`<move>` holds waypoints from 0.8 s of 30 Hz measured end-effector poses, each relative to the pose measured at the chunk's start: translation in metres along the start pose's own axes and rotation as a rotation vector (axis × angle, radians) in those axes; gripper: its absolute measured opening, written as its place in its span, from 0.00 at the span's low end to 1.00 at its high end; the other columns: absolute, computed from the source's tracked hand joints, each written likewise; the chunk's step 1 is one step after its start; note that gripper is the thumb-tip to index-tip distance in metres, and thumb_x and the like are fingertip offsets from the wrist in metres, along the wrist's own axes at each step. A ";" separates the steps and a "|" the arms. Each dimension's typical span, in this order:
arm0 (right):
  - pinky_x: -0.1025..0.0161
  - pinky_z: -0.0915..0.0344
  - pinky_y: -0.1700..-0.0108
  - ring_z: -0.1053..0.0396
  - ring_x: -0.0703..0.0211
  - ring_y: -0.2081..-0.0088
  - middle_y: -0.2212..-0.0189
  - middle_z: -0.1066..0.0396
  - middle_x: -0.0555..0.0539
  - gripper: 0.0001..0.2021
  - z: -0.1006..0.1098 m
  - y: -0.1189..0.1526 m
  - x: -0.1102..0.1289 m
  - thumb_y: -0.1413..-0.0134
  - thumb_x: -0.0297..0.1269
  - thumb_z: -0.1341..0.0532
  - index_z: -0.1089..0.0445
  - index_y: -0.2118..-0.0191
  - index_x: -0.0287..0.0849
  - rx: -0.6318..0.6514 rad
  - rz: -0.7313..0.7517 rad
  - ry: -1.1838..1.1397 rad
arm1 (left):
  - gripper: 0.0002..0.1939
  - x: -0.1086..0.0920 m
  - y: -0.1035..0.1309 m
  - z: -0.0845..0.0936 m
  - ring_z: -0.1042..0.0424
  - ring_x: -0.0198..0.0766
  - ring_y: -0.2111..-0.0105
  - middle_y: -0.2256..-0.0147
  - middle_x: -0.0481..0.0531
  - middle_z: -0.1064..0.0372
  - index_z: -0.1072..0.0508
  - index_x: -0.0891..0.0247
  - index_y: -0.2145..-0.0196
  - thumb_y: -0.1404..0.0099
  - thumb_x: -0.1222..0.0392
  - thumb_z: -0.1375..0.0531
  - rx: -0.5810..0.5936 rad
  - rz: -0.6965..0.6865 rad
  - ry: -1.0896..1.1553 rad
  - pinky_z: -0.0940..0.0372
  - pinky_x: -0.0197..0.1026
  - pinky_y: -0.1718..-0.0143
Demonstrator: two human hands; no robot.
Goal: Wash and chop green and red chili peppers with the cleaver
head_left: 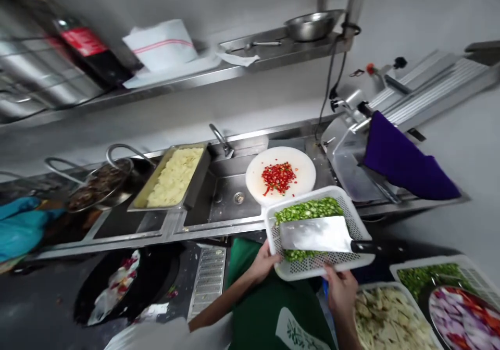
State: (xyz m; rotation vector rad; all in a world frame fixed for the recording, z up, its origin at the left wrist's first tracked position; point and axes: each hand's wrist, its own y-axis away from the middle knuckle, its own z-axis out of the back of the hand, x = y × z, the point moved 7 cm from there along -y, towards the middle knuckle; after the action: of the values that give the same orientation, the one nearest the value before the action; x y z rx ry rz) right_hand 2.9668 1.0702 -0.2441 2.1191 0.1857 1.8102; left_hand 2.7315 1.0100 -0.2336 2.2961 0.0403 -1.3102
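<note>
My left hand [264, 262] grips the left near corner of a white perforated plastic basket [308, 273]. On the basket's near rim, my right hand [341, 286] is closed with the thumb on top. Chopped green chillies [308, 209] lie inside the basket. A cleaver [315, 234] rests across them, its broad blade over the chillies and its black handle sticking out past the right rim. Just beyond the basket, a round white cutting board [255, 175] carries a heap of chopped red chillies [278, 178].
Left of the board are a steel sink [224, 199], a tray [200, 175] of pale slices and a pot [135, 175]. At lower right stand a basket [455, 261] and a bowl of onions [455, 313]. A slicer [414, 95] with purple cloth [402, 157] stands at right.
</note>
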 end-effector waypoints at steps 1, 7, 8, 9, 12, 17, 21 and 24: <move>0.61 0.27 0.69 0.24 0.51 0.69 0.73 0.23 0.47 0.24 -0.027 0.002 0.001 0.66 0.52 0.27 0.25 0.66 0.38 0.103 -0.021 0.030 | 0.40 -0.012 0.003 0.023 0.26 0.44 0.58 0.56 0.54 0.24 0.31 0.59 0.43 0.57 0.69 0.35 -0.082 -0.065 0.003 0.32 0.40 0.57; 0.55 0.28 0.61 0.25 0.47 0.63 0.68 0.23 0.40 0.18 -0.142 0.008 0.069 0.42 0.50 0.42 0.25 0.64 0.40 0.334 0.445 0.889 | 0.31 -0.076 0.028 0.166 0.27 0.39 0.62 0.60 0.49 0.24 0.27 0.61 0.51 0.57 0.65 0.36 -0.459 -0.239 -0.034 0.33 0.37 0.59; 0.52 0.30 0.55 0.26 0.45 0.58 0.63 0.23 0.38 0.16 -0.162 0.009 0.089 0.40 0.46 0.44 0.25 0.60 0.40 0.273 0.659 1.046 | 0.31 -0.085 0.032 0.186 0.27 0.39 0.63 0.60 0.49 0.24 0.28 0.60 0.51 0.57 0.64 0.36 -0.496 -0.236 -0.046 0.33 0.37 0.60; 0.49 0.33 0.49 0.29 0.42 0.50 0.56 0.25 0.37 0.15 -0.186 0.010 0.104 0.40 0.40 0.45 0.26 0.54 0.40 0.260 0.868 1.186 | 0.31 -0.094 0.037 0.205 0.27 0.39 0.63 0.60 0.49 0.24 0.28 0.60 0.50 0.56 0.63 0.36 -0.529 -0.235 -0.056 0.32 0.37 0.61; 0.40 0.48 0.38 0.41 0.36 0.40 0.45 0.32 0.37 0.21 -0.265 0.009 0.100 0.47 0.29 0.42 0.30 0.46 0.42 0.519 1.331 1.523 | 0.31 -0.116 0.045 0.249 0.27 0.40 0.63 0.60 0.50 0.23 0.28 0.61 0.50 0.56 0.63 0.36 -0.603 -0.245 -0.078 0.32 0.38 0.61; 0.55 0.39 0.53 0.33 0.47 0.55 0.58 0.30 0.40 0.16 -0.343 -0.012 0.045 0.50 0.25 0.40 0.29 0.54 0.42 0.916 1.440 1.843 | 0.30 -0.124 0.045 0.292 0.27 0.39 0.65 0.64 0.49 0.23 0.27 0.63 0.52 0.57 0.64 0.39 -0.686 -0.238 -0.052 0.33 0.37 0.64; 0.55 0.41 0.54 0.34 0.46 0.55 0.57 0.31 0.41 0.17 -0.376 -0.007 0.026 0.47 0.26 0.41 0.31 0.51 0.45 1.019 1.512 1.883 | 0.30 -0.112 0.042 0.310 0.27 0.38 0.69 0.69 0.47 0.24 0.27 0.63 0.53 0.58 0.65 0.40 -0.721 -0.204 0.030 0.33 0.35 0.68; 0.57 0.41 0.53 0.33 0.50 0.57 0.60 0.30 0.41 0.14 -0.394 0.001 0.018 0.44 0.23 0.44 0.31 0.54 0.44 1.064 1.521 1.878 | 0.28 -0.109 0.041 0.315 0.27 0.38 0.68 0.67 0.48 0.23 0.26 0.62 0.56 0.59 0.66 0.38 -0.729 -0.206 0.095 0.33 0.36 0.67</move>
State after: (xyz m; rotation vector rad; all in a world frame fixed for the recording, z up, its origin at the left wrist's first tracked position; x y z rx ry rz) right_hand 2.5854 1.1444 -0.1776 0.3414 0.0727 -1.6906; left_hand 2.4313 0.8625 -0.2597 1.7431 0.6854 -1.0402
